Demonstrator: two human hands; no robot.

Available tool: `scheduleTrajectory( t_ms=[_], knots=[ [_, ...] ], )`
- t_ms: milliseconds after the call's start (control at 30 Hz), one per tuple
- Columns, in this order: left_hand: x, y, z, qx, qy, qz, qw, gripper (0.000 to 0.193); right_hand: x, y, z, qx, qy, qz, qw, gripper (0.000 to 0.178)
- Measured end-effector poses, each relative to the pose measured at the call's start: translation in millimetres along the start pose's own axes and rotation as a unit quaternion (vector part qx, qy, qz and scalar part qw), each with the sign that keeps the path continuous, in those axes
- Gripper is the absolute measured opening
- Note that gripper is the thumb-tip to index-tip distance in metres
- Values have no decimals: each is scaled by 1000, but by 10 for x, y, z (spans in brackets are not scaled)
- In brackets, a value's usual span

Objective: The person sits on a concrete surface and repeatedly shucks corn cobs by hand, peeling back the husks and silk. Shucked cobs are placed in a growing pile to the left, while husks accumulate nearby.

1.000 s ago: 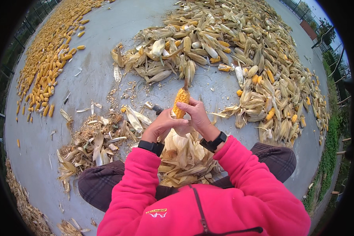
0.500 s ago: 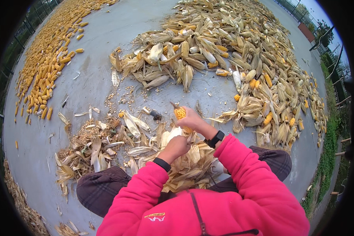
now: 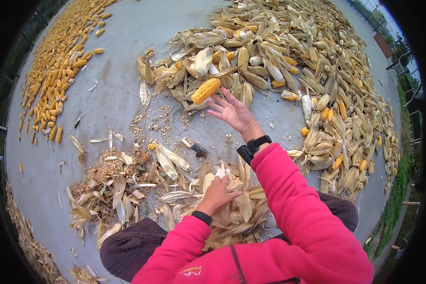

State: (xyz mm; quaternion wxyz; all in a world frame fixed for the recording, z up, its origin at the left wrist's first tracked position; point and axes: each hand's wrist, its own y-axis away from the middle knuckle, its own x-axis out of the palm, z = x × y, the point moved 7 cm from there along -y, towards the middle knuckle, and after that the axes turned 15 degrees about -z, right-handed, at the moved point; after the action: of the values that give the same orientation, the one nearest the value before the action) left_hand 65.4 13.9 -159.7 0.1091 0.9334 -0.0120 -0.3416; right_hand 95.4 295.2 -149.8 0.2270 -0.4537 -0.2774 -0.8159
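A bare yellow corn cob (image 3: 206, 91) is in the air just off the fingertips of my right hand (image 3: 233, 113). That hand is stretched forward, palm up, with its fingers spread. Lower down, my left hand (image 3: 217, 195) is over a heap of dry husks (image 3: 239, 213) between my knees. Its thumb stands apart from its fingers, and I see nothing gripped in it. Whether it touches the husks I cannot tell.
A big pile of unhusked corn (image 3: 312, 71) spreads ahead and to the right. Husked cobs (image 3: 57, 90) lie along the far left. Nearer are a mound of chaff and husks (image 3: 111, 180), loose kernels (image 3: 151, 120) and a dark object (image 3: 199, 150) on the concrete.
My right hand has swung forward and opened, and the cob it held has left it. The left hand has come away from the cob and opened above the husks.
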Motion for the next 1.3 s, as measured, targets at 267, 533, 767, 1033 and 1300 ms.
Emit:
scheduleTrajectory(
  t_ms=[267, 533, 767, 1033, 1300],
  knots=[
    [-322, -616, 501, -101, 168, -175, 965, 48, -460, -1564, -356, -56, 926, -88, 364, 79],
    [-459, -689, 1317, -247, 304, -269, 879, 36, -952, -797, -548, -213, 865, -126, 437, 54],
    [-1080, -585, 1220, -232, 422, -447, 754, 23, -201, 963, -1458, -50, 629, -65, 773, 59],
    [-1617, -194, -24, -17, 334, -410, 848, 20, 934, 1667, -1206, -168, 473, -45, 864, 50],
    [-1537, 271, -673, 10, 470, -312, 825, 19, 1827, 2189, -456, -370, 550, -65, 746, 16]
  ],
)
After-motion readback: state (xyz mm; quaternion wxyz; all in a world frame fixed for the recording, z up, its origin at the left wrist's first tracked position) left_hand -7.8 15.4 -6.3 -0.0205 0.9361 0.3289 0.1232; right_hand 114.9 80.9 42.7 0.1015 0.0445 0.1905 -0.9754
